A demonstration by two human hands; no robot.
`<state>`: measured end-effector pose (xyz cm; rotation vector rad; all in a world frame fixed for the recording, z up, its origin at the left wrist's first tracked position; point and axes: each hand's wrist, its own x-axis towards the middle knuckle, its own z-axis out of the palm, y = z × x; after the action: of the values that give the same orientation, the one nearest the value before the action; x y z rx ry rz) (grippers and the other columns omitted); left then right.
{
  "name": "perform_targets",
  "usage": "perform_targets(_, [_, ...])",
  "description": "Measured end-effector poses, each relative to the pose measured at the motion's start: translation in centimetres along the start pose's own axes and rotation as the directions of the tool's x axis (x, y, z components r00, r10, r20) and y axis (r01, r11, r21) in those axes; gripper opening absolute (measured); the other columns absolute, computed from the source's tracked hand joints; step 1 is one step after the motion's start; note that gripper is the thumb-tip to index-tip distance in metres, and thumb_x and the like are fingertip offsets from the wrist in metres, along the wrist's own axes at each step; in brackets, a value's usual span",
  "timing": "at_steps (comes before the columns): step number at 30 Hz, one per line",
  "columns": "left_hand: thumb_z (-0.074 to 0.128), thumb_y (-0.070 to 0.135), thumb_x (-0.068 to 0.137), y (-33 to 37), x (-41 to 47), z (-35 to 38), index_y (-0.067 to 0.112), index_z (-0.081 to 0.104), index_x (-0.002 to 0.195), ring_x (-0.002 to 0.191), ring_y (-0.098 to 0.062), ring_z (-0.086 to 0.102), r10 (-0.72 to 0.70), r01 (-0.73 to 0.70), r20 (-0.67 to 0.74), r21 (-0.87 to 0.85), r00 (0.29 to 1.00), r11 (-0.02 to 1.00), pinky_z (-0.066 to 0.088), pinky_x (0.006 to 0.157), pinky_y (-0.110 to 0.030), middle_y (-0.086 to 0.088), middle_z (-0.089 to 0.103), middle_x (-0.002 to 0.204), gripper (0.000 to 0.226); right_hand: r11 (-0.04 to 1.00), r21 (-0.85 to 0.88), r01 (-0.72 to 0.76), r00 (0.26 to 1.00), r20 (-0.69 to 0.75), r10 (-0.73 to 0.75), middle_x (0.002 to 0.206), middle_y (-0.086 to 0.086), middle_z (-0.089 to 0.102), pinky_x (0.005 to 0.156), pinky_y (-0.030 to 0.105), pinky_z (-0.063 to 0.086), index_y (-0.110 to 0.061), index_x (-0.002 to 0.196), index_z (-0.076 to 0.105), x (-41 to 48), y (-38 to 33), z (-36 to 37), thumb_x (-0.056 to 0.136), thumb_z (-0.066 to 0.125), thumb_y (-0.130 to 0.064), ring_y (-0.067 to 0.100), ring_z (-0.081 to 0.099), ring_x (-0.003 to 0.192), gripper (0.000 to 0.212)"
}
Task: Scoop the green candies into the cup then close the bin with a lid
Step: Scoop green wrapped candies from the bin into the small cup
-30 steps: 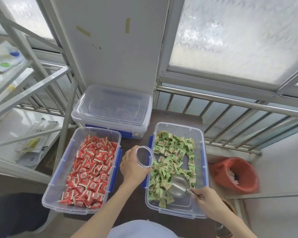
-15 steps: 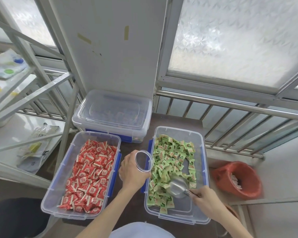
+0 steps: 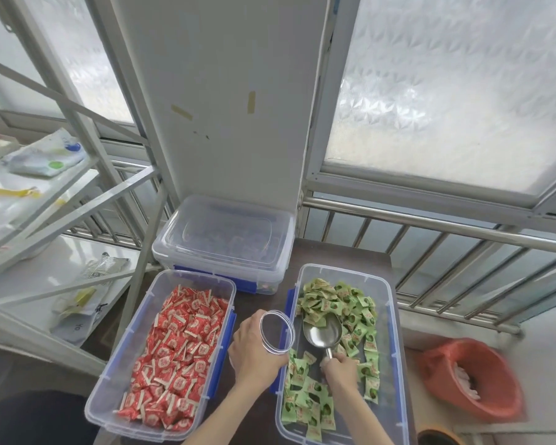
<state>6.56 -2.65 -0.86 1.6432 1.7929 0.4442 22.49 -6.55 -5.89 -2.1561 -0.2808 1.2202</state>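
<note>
3 bins (image 3: pixel 395 332), 1 cup (image 3: pixel 277 331), 1 scoop (image 3: pixel 322 327)

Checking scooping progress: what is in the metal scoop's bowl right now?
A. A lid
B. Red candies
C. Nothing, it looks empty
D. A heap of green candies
C: the metal scoop shows a bare shiny bowl, its front edge pushed against the green candies in the bin.

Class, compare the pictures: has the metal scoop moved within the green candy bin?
Yes. The metal scoop has pushed away from the person, from the bin's near end toward its far-end candy pile.
</note>
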Motion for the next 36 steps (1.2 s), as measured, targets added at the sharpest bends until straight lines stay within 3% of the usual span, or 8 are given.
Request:
perform_targets(6, [0.082, 0.045, 0.057, 0.1, 0.0, 0.1, 0.035, 0.034, 0.140, 0.131, -0.018, 0.043, 0.001, -0.001, -0.012, 0.004, 1.000, 1.000, 0.038, 0.104, -0.041, 0.008, 0.044, 0.143, 0.097, 0.992, 0.105, -0.063, 0.997, 0.056, 0.058, 0.055, 0.007, 0.051, 0.039, 0.022, 0.027, -0.003, 0.132, 0.055, 0.8, 0.2, -2.1, 0.092, 0.049, 0.004, 0.015, 0.037, 0.042, 0.041])
perform_targets(12, [0.083, 0.043, 0.056, -0.7, -0.2, 0.1, 0.036, 0.041, 0.137, 0.129, -0.016, 0.044, 0.053, -0.054, -0.024, -0.048, 0.998, 0.997, 0.037, 0.102, -0.039, 0.009, 0.047, 0.140, 0.092, 0.989, -0.030, 0.145, 0.976, 0.170, -0.138, 0.054, 0.009, 0.050, 0.038, 0.022, 0.025, 0.000, 0.115, 0.069, -0.4, 0.4, -7.7, 0.092, 0.051, 0.007, 0.015, 0.032, 0.038, 0.029])
perform_targets(20, [0.073, 0.056, 0.060, 0.5, -0.1, 0.0, 0.039, 0.039, 0.135, 0.132, -0.011, 0.037, 0.171, -0.171, -0.018, 0.021, 0.985, 0.985, 0.029, 0.111, -0.043, 0.015, 0.044, 0.137, 0.085, 0.894, -0.177, 0.411, 0.797, 0.547, -0.257, 0.056, 0.004, 0.042, 0.043, 0.024, 0.022, -0.009, 0.102, 0.075, -3.3, -4.4, -13.2, 0.080, 0.058, -0.015, 0.013, 0.029, 0.044, 0.028])
perform_targets(22, [0.069, 0.054, 0.063, 0.8, -0.1, -0.1, 0.039, 0.040, 0.135, 0.132, -0.011, 0.037, 0.183, -0.183, -0.034, 0.014, 0.983, 0.983, 0.028, 0.111, -0.042, 0.015, 0.044, 0.136, 0.079, 0.810, -0.309, 0.499, 0.773, 0.581, -0.254, 0.057, 0.003, 0.044, 0.047, 0.026, 0.023, -0.013, 0.099, 0.075, -4.5, -6.5, -13.4, 0.085, 0.057, -0.014, 0.014, 0.031, 0.047, 0.023])
perform_targets(24, [0.065, 0.053, 0.068, 1.0, -0.3, -0.2, 0.038, 0.040, 0.134, 0.131, -0.010, 0.035, 0.231, -0.230, -0.026, 0.026, 0.973, 0.973, 0.024, 0.110, -0.034, 0.015, 0.043, 0.134, 0.073, 0.655, -0.488, 0.577, 0.775, 0.581, -0.249, 0.055, -0.003, 0.044, 0.053, 0.029, 0.027, -0.016, 0.074, 0.072, -5.9, -9.0, -13.4, 0.086, 0.053, -0.010, 0.015, 0.034, 0.052, 0.023])
perform_targets(26, [0.062, 0.052, 0.071, 1.1, -0.4, -0.3, 0.038, 0.039, 0.135, 0.130, -0.009, 0.032, 0.262, -0.261, -0.004, 0.039, 0.965, 0.964, 0.021, 0.105, -0.029, 0.015, 0.041, 0.134, 0.069, 0.499, -0.594, 0.631, 0.763, 0.593, -0.259, 0.049, -0.008, 0.037, 0.056, 0.031, 0.027, -0.017, 0.050, 0.048, -7.3, -11.7, -13.0, 0.081, 0.048, -0.005, 0.012, 0.031, 0.051, 0.034])
perform_targets(32, [0.067, 0.050, 0.065, 1.2, -0.1, -0.7, 0.039, 0.039, 0.133, 0.131, -0.008, 0.032, 0.263, -0.263, 0.022, 0.015, 0.965, 0.965, 0.028, 0.111, -0.040, 0.018, 0.042, 0.134, 0.074, 0.111, -0.784, 0.611, 0.777, 0.567, -0.274, 0.053, 0.003, 0.035, 0.050, 0.035, 0.025, -0.012, 0.052, 0.032, -10.9, -17.5, -10.5, 0.076, 0.045, -0.008, 0.022, 0.032, 0.055, 0.028])
perform_targets(36, [0.070, 0.048, 0.059, 0.9, 0.3, -0.9, 0.038, 0.041, 0.132, 0.129, -0.008, 0.036, 0.237, -0.236, 0.034, -0.034, 0.971, 0.971, 0.030, 0.106, -0.038, 0.019, 0.045, 0.133, 0.079, -0.038, -0.826, 0.562, 0.763, 0.536, -0.361, 0.055, 0.003, 0.037, 0.045, 0.028, 0.025, -0.012, 0.052, 0.033, -13.5, -19.3, -8.9, 0.079, 0.043, -0.006, 0.025, 0.036, 0.054, 0.029])
